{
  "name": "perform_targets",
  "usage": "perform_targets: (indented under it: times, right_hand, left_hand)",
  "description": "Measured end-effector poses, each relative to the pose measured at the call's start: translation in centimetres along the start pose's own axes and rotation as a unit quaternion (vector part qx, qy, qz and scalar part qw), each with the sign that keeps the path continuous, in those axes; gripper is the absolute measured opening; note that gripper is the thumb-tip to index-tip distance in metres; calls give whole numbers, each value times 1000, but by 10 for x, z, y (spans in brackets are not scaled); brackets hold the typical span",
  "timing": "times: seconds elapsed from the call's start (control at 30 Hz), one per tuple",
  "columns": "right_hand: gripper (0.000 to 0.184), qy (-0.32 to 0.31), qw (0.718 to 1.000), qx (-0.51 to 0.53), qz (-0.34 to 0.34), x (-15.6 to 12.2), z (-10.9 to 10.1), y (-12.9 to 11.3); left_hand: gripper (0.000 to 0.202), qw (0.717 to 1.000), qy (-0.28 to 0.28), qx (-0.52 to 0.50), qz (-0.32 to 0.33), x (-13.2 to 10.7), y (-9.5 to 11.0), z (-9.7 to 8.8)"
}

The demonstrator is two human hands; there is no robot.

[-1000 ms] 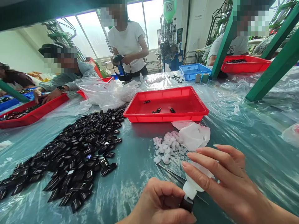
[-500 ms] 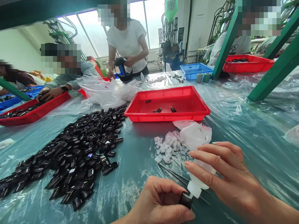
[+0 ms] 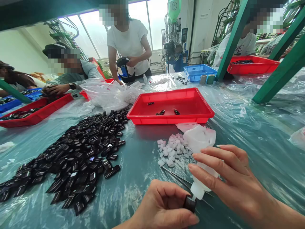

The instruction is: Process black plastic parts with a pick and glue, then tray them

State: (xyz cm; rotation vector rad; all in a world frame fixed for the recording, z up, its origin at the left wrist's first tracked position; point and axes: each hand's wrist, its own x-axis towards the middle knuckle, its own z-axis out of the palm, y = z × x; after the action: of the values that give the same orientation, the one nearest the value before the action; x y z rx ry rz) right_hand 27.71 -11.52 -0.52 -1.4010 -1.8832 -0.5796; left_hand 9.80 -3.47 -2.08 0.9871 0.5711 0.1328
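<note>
Head view: left hand curled at bottom edge of frame, fingers closed on a small black part, its lower end hidden behind them. Right hand wrapped round a white squeeze bottle, held tilted down, nozzle at the black part; actual contact hard to make out. Metal tweezers lie just beneath the bottle, partly hidden. Nearby: white bits, crumpled white tissue. Further out: red tray with a few black parts, large pile of black parts to the left, on plastic-covered surface
</note>
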Motion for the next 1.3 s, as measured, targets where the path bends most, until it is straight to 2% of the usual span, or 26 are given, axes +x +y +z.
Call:
perform_targets:
  times: [0.23,0.5,0.73,0.93,1.07,1.3]
  right_hand:
    - [32,0,1000,26,-1,1,-1,2]
    - [29,-14,999,40,5,-1,0,-1]
    - [34,17,1000,17,13,-4,4,-6]
    - [41,-10,1000,-13,-3,-8,1,-6]
    - [41,-20,999,-26,-4,-4,-4,-6]
    - [37,-15,1000,-10,1,-3,-1,-1]
  left_hand:
    - [20,1000,-1,17,-7,2,-3,-1]
    - [22,999,-9,46,14,0,-6,-1]
    - [32,996,-23,87,-2,2,-3,0]
    - [32,996,-36,79,10,1,-6,-4]
    - [26,996,-22,80,23,1,-4,-2]
    - [18,998,16,67,-5,0,2,1]
